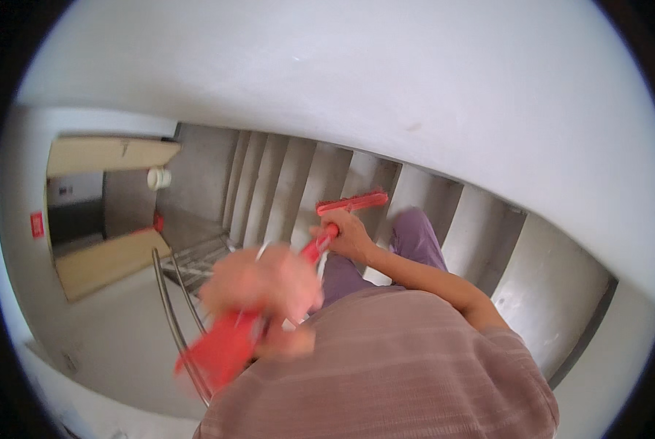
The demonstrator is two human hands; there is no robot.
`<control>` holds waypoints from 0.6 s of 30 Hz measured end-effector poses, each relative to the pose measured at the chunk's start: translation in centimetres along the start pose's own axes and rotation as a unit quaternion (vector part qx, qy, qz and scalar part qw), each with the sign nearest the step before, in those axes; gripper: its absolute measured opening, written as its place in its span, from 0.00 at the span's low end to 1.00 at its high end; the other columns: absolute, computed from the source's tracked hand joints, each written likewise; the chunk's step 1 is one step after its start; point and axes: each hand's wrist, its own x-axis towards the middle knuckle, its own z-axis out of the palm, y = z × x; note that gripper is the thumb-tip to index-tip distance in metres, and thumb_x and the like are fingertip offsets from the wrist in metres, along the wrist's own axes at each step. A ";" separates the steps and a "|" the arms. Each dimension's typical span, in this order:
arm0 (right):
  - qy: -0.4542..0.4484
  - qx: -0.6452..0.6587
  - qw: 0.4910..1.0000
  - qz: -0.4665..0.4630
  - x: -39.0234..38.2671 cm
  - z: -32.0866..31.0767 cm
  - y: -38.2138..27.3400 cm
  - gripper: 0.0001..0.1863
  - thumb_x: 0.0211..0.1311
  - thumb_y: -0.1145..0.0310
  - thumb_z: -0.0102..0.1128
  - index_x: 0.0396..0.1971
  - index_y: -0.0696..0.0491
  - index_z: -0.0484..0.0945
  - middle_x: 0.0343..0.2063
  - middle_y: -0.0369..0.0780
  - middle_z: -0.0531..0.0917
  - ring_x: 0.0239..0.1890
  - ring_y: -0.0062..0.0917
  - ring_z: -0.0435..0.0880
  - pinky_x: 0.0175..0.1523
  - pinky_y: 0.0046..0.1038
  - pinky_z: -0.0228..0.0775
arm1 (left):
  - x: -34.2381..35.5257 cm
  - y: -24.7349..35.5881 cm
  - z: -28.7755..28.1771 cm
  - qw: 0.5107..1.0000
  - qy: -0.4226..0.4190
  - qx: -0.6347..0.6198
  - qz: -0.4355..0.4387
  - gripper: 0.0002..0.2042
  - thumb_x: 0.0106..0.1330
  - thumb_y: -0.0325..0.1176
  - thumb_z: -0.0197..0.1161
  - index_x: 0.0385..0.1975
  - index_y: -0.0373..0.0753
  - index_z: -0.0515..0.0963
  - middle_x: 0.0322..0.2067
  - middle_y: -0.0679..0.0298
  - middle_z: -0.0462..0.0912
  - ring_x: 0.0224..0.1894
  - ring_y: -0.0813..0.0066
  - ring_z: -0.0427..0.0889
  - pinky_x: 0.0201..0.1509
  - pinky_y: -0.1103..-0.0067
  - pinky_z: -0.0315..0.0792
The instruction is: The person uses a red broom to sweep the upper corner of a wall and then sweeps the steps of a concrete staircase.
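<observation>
A red long-handled broom [318, 246] runs diagonally in front of my body. My right hand [349, 238] is closed around its handle, lower down toward the head. Closer to the camera, my left hand [261, 282] wraps round the upper handle; motion blurs it. The broom head [353, 202], red with short dark-red bristles, shows just beyond my right hand over the stairs [327, 175]. Whether it touches a step I cannot tell. Below my left hand, the wide red near end [221, 351] is smeared, so its shape is unclear.
Grey steps lead down leftward beside a white wall [415, 88]. A metal handrail [168, 300] rises on the left, near the broom's end. Beyond it are an open doorway with pale yellow door panels [111, 263] and a white container [159, 178]. My purple-trousered knee [417, 238] is over the steps.
</observation>
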 end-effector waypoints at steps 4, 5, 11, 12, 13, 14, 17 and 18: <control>0.082 -0.018 0.995 0.048 0.2 2.2 2.5 0.13 0.56 0.61 0.74 0.33 0.52 0.82 0.30 0.45 0.83 0.37 0.39 0.84 0.43 0.38 0.74 | -1.4 -3.6 -2.5 0.989 -0.127 0.076 0.029 0.14 0.64 0.33 0.74 0.21 0.42 0.74 0.20 0.65 0.80 0.24 0.70 0.83 0.24 0.77 0.74; 0.072 -0.007 0.994 0.081 0.3 2.8 7.5 0.13 0.54 0.60 0.74 0.32 0.52 0.83 0.33 0.47 0.85 0.41 0.43 0.84 0.46 0.41 0.75 | -2.1 -5.4 -2.0 0.989 -0.121 0.087 0.013 0.15 0.64 0.32 0.74 0.21 0.41 0.72 0.20 0.65 0.79 0.23 0.70 0.81 0.25 0.76 0.72; 0.064 0.005 0.970 0.235 -1.5 8.0 10.6 0.15 0.57 0.56 0.69 0.33 0.52 0.84 0.39 0.49 0.86 0.48 0.49 0.84 0.53 0.45 0.75 | -6.6 -10.9 -3.6 0.992 -0.106 0.039 -0.063 0.17 0.66 0.28 0.70 0.19 0.36 0.67 0.19 0.63 0.75 0.22 0.71 0.72 0.28 0.75 0.65; 0.081 -0.007 0.971 0.225 -1.1 8.4 9.6 0.14 0.59 0.56 0.67 0.33 0.52 0.83 0.39 0.49 0.86 0.48 0.49 0.84 0.53 0.45 0.75 | -6.4 -10.0 -4.6 0.991 -0.107 0.032 -0.067 0.16 0.65 0.27 0.70 0.20 0.36 0.69 0.19 0.63 0.76 0.22 0.71 0.73 0.29 0.75 0.67; 0.099 -0.019 0.972 0.214 -0.5 8.9 8.7 0.14 0.60 0.56 0.66 0.33 0.53 0.83 0.38 0.48 0.86 0.47 0.49 0.84 0.53 0.46 0.75 | -6.6 -9.0 -5.5 0.991 -0.111 0.027 -0.066 0.16 0.65 0.27 0.70 0.20 0.36 0.69 0.19 0.63 0.76 0.22 0.71 0.74 0.29 0.75 0.68; 0.113 -0.028 0.972 0.203 0.1 9.4 7.7 0.13 0.62 0.57 0.65 0.32 0.53 0.82 0.38 0.48 0.86 0.47 0.49 0.84 0.52 0.46 0.75 | -6.6 -8.1 -6.5 0.991 -0.114 0.024 -0.068 0.15 0.65 0.27 0.70 0.21 0.36 0.70 0.19 0.63 0.77 0.23 0.71 0.74 0.29 0.74 0.68; 0.121 -0.092 0.979 0.136 -0.1 11.1 7.1 0.13 0.60 0.57 0.67 0.33 0.52 0.80 0.38 0.47 0.85 0.46 0.47 0.83 0.52 0.46 0.75 | -6.0 -5.6 -8.0 0.995 -0.097 -0.020 -0.014 0.13 0.67 0.29 0.68 0.23 0.38 0.71 0.19 0.63 0.77 0.23 0.71 0.76 0.31 0.73 0.72; 0.112 -0.116 0.981 0.111 -0.2 11.4 6.6 0.13 0.59 0.58 0.67 0.34 0.52 0.79 0.38 0.46 0.84 0.46 0.46 0.83 0.51 0.46 0.75 | -5.8 -5.0 -8.4 0.995 -0.068 -0.074 -0.024 0.14 0.65 0.28 0.72 0.22 0.37 0.72 0.19 0.65 0.77 0.23 0.72 0.75 0.30 0.75 0.70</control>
